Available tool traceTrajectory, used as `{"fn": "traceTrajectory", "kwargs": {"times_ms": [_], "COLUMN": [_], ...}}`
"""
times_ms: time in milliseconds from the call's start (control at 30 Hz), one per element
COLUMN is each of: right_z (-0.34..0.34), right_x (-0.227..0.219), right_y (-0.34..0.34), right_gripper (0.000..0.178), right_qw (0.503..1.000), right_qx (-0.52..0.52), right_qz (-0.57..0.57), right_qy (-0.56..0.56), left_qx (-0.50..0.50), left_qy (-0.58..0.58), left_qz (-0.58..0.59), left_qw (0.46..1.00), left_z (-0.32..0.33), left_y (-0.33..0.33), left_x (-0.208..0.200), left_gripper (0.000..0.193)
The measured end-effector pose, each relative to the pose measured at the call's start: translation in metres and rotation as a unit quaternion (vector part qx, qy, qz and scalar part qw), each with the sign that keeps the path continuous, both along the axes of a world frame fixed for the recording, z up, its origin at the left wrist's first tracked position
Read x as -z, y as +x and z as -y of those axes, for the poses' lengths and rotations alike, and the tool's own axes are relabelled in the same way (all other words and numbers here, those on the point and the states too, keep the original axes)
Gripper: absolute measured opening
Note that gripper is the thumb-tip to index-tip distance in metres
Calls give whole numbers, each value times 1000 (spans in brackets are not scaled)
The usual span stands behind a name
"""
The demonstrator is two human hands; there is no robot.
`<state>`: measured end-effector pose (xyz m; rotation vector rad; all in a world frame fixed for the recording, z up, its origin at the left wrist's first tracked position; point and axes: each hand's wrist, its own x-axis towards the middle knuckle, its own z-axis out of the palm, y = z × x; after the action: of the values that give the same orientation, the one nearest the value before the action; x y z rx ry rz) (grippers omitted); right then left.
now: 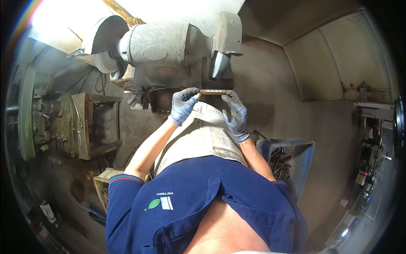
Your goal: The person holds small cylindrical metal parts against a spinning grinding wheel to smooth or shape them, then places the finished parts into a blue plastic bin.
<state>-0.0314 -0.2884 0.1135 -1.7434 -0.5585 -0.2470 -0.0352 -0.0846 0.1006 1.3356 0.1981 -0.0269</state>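
Observation:
In front of the bench grinder [158, 44], both my gloved hands hold a short brown handle-like piece [212, 92] level between them. A row of bright spots runs along its side. My left hand [184, 105] has its fingers closed on the left end. At the other end, my right hand [235, 113] pinches the piece between thumb and fingers, with the lower fingers bent beneath. The piece is apart from the grinder's right wheel [220, 64], which sits above it in the picture under a guard. The gloves are grey-blue and worn.
Newspaper [211, 135] covers my lap. A blue-edged crate [302, 163] with many thin metal pieces stands at my right, and a pale crate [102, 182] at my left. Farther left is a green machine [63, 127]. Below the grinder sits a rusty pan [163, 100].

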Motion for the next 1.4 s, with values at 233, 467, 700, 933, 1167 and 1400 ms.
{"fn": "traceTrajectory", "kwargs": {"times_ms": [233,467,700,933,1167,1400], "right_z": [9,66,179,169,100,104], "right_x": [-36,-41,-24,-56,-27,-24], "right_y": [-42,-119,-239,-207,-143,-135], "right_gripper": [39,42,41,49,40,30], "right_qw": [990,948,794,860,930,934], "right_qx": [90,275,549,442,308,319], "right_qz": [56,1,-121,-205,-114,-140], "right_qy": [-94,-159,-230,-153,-164,-84], "left_qx": [67,247,183,178,178,161], "left_qy": [-39,150,45,143,176,173], "left_qz": [61,73,-121,-35,-131,-225], "left_qw": [995,955,975,973,959,945], "left_z": [8,17,-27,-55,-73,-79], "left_y": [-7,-7,-25,-45,-37,-35], "left_x": [-10,-11,39,63,89,95], "left_gripper": [17,29,15,19,24,21]}}
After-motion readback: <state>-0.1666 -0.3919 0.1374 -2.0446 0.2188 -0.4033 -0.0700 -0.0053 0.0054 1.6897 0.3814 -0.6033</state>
